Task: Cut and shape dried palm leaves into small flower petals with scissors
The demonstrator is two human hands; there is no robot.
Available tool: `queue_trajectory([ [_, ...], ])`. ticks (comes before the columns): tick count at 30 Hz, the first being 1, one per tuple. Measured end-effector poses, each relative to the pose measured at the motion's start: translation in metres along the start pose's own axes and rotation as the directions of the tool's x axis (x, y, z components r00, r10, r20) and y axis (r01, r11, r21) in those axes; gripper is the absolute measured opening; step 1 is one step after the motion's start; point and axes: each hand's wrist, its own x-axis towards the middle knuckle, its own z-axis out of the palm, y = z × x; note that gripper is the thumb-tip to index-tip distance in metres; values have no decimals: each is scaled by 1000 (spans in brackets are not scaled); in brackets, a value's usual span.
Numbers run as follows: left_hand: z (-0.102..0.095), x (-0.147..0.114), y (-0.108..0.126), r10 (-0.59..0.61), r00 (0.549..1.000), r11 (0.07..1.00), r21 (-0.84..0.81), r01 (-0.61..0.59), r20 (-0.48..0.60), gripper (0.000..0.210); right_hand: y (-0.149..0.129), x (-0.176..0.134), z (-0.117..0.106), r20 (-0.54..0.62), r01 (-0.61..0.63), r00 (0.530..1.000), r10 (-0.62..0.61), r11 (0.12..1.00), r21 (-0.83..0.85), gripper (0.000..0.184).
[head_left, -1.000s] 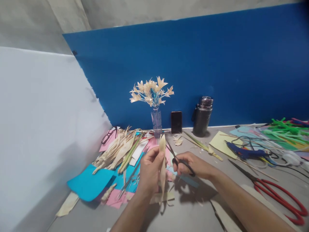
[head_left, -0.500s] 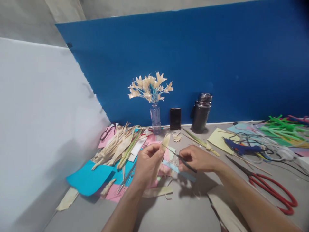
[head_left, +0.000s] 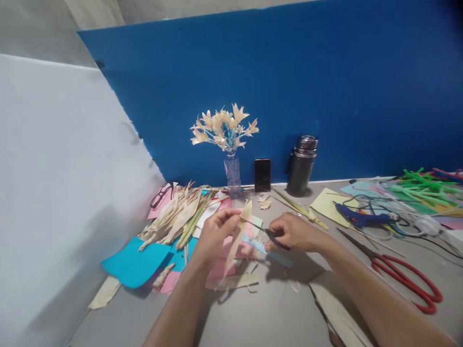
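Note:
Between the fingertips of my left hand [head_left: 219,233] is a long, pale strip of dried corn husk [head_left: 236,245], held upright with its lower end hanging over the table. My right hand [head_left: 292,232] is closed around the handles of small dark scissors [head_left: 270,234]. Their thin blades point left and reach the husk strip just below its top. Beneath both hands lie pink paper [head_left: 220,268], a light blue strip [head_left: 280,259] and another flat piece of husk [head_left: 235,281]. Small scraps are scattered nearby.
Large red-handled scissors [head_left: 405,277] and a blue glue gun [head_left: 356,215] lie to the right. A pile of dried husks [head_left: 173,217] is at left. Behind stand a clear bottle [head_left: 232,174] of husk flowers [head_left: 224,126], a phone [head_left: 262,175] and a dark flask [head_left: 302,168].
The husk strip now shows at full length, hanging more freely beside my left hand, which has shifted slightly left. The small scissors stay against its upper part.

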Motion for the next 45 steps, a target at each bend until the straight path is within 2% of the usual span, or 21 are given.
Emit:
queue_trajectory([
  [3,-5,7,4,-22,995,999,46,18,97,41,-2,1,5,-19,14,1000,-18,987,-159,45],
  [6,-4,12,4,-38,990,981,192,12,133,31,-3,3,13,-17,25,999,-32,954,-298,37],
  [9,-3,19,-4,-14,992,953,301,-23,122,22,3,6,17,-11,22,1000,-28,918,-395,28],
  [12,-6,27,-13,29,998,966,255,-44,62,19,15,11,17,-54,-46,998,24,897,-440,21],
  [14,-7,31,-18,48,999,984,172,-46,-12,21,23,15,16,-154,-146,983,96,924,-354,21],
  [15,-6,32,-20,56,997,989,137,-50,-45,21,25,17,16,-204,-177,970,130,956,-233,21],
  [17,-2,30,-22,70,995,992,106,-63,-66,19,25,21,18,-265,-147,947,183,978,151,24],
  [19,6,25,-25,66,997,990,124,-62,-32,16,21,24,24,-280,-22,940,194,855,519,36],
  [21,14,19,-27,38,999,988,146,-39,15,14,14,26,31,-296,65,936,189,735,675,43],
  [23,20,15,-30,2,999,989,151,-9,42,13,9,27,38,-305,98,936,178,698,710,42],
  [28,23,11,-34,-46,997,996,83,40,64,13,7,26,40,-306,82,933,189,718,691,28],
  [33,25,6,-36,-104,991,994,21,103,84,18,9,26,39,-271,65,946,176,718,693,27],
  [42,23,10,-37,51,998,979,193,-58,44,11,8,26,39,-259,60,945,198,675,735,29],
  [45,24,9,-35,41,999,983,181,-41,3,11,10,27,37,-265,69,946,186,685,726,24],
])
